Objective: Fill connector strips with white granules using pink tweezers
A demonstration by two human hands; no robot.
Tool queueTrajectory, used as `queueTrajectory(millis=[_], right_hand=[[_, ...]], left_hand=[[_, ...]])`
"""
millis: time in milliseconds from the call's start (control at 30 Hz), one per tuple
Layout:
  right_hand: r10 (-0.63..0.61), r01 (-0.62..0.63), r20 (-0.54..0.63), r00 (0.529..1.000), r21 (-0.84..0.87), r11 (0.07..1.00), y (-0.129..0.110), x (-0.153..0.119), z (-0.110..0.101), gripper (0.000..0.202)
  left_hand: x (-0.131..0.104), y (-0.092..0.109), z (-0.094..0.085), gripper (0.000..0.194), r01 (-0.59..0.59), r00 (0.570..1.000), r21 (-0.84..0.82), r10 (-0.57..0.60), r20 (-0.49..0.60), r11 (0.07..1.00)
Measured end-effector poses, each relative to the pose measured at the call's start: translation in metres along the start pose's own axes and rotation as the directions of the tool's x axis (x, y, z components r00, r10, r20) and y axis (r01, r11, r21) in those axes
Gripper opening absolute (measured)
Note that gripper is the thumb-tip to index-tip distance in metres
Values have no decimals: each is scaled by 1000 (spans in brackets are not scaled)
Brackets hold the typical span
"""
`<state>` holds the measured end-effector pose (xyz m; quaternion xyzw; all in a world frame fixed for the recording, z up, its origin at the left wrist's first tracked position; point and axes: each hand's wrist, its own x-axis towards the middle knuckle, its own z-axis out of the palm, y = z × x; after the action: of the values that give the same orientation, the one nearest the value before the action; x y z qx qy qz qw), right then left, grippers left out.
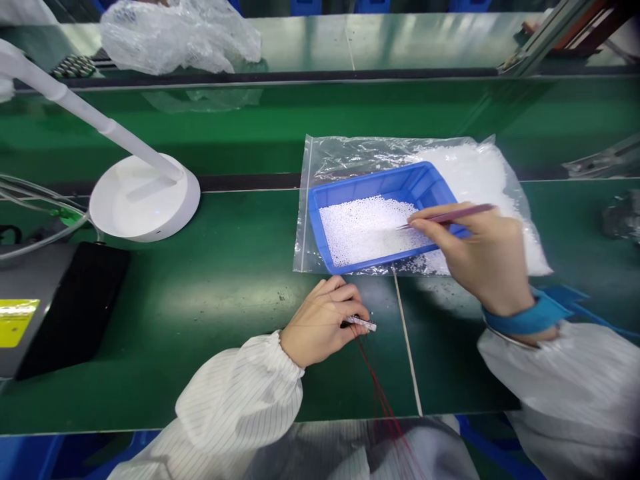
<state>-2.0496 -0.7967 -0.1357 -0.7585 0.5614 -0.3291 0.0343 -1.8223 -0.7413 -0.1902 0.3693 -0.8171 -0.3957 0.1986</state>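
Observation:
My right hand grips a pair of purplish tweezers, their tips down at the small white beads in a blue plastic tray. Whether a bead is between the tips is too small to tell. Low on the green bench, in front of the tray, my left hand is closed around a small, narrow part with a white, beaded-looking end. Thin red wires run from there down over the bench edge. The rest of the part is hidden by my fingers.
Under the tray lies a clear zip bag filled with white beads. A white lamp base stands at left, beside a grey and black device with cables. Bubble wrap rests on the shelf behind. A blue wrist strap trails its cord rightward.

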Motion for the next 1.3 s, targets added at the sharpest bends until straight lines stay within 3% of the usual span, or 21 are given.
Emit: queueTrajectory(millis=[167,667,800,933,1033,1167,1300], right_hand=[[-18,19,41,999,-13,1000,9,8,23,9],[-86,88,63,994,-28,996,13,11,28,9],[-75,75,28,997,-24,997,5,11,18,8],[-49,53,-40,998,83,995,-14,-7,-10,6],[-21,16,17,1000,263,965,-24,-33,-24,18],[-1,-65,182,983,360,931,-25,-66,-17,19],[-4,-95,257,966,371,924,-25,-83,-2,15]], left_hand=[[0,-1,0,7,-4,1000,10,4,8,1000],[0,-1,1,7,-12,1000,15,12,8,1000],[0,-1,1,8,-10,1000,25,10,5,1000],[0,-2,1,8,-9,1000,31,9,-5,999],[0,-2,1,9,-16,1000,32,16,-9,999],[0,-2,2,14,-38,999,47,39,-24,998],[0,-2,1,15,-54,998,54,56,-36,997]])
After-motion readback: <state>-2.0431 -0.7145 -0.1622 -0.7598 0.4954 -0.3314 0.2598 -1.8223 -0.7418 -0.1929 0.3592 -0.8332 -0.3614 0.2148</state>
